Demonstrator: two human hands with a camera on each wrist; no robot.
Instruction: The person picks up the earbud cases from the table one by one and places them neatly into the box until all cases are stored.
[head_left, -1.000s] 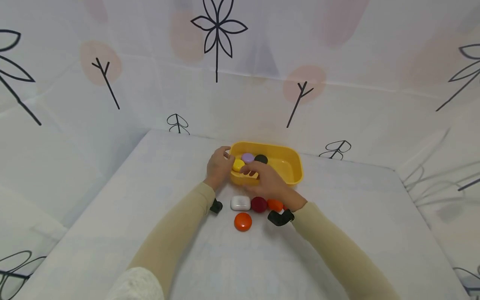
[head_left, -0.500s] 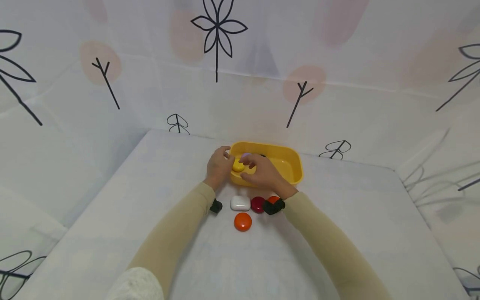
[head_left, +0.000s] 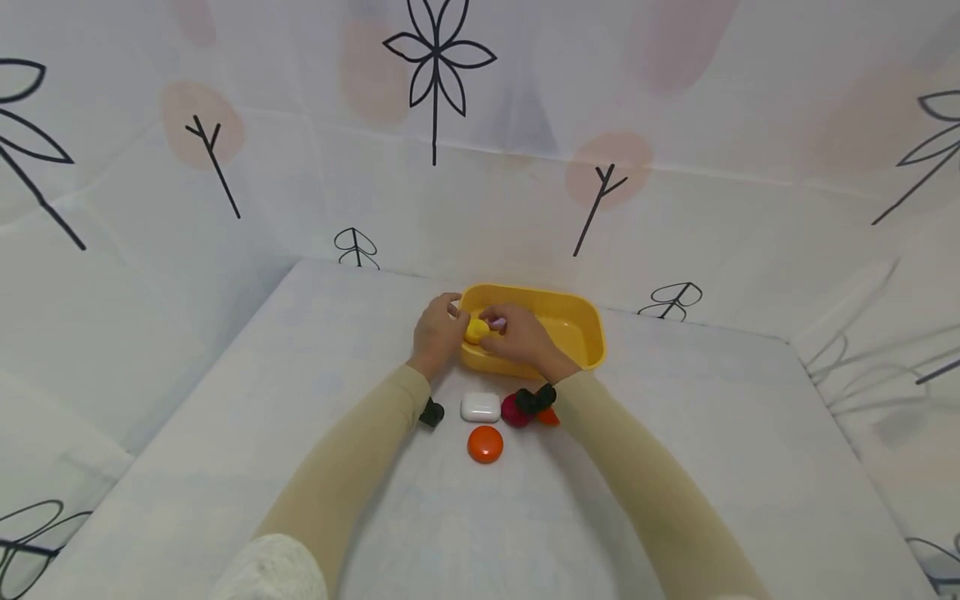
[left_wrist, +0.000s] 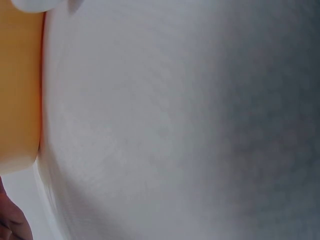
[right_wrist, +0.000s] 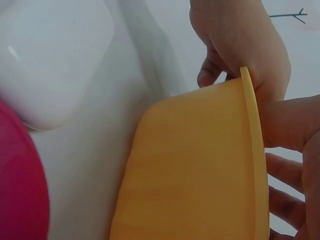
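A small, pale purple, smooth piece [head_left: 498,322] is in the left end of the tray, by the fingers of the right hand [head_left: 523,337]. That hand is bent and fairly narrow, but I cannot tell if it pinches the piece. Close by, in the same end, is a bright yellow, round, smooth piece [head_left: 476,332]. Both look light and hard, and may be slippery, so the best place to hold each is by its sides. They sit in a deep yellow, round-cornered tray that looks like plastic [head_left: 555,293], near the middle of the far edge of the white surface [head_left: 330,358]. The tray looks light and stiff, and could slide; its rim is a good place to grip. The left hand [head_left: 439,333] is bent round the tray's left end and seems to hold it there. In front of the tray are a shiny white block with round corners [head_left: 481,407], a dark red round piece [head_left: 514,412] just beside it, and a partly hidden orange piece [head_left: 551,417]. A shiny orange-red round piece [head_left: 485,444] lies closer to the near edge.
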